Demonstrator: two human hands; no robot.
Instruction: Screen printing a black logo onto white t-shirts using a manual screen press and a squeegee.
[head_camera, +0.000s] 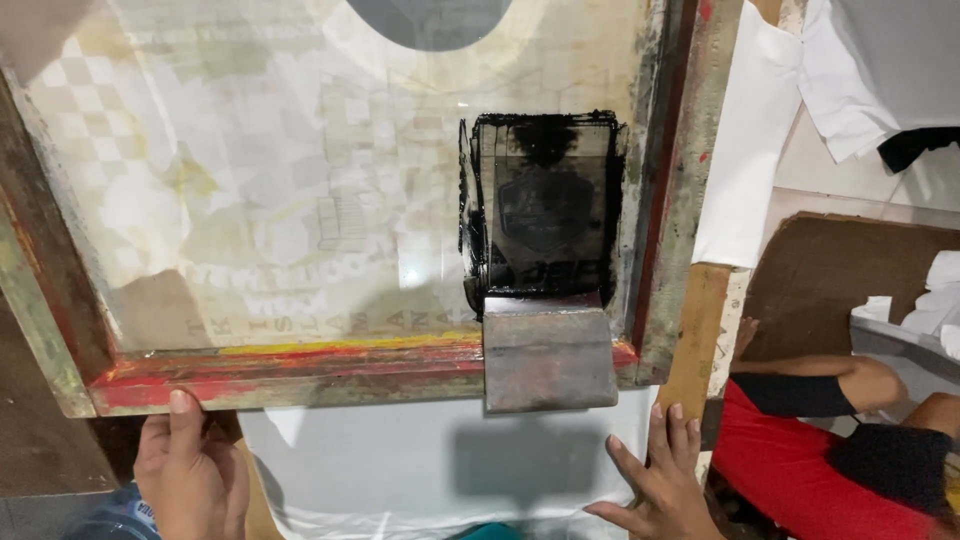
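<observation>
Black ink already covers the mesh; left hand clasps the red-stained wooden screen frame, right hand spread flat on white cloth.

I count 1 frame, 1 squeegee and 1 black ink patch. I see 2 hands, left and right. 1 white cloth lies below, and 1 other person sits at the right.
</observation>
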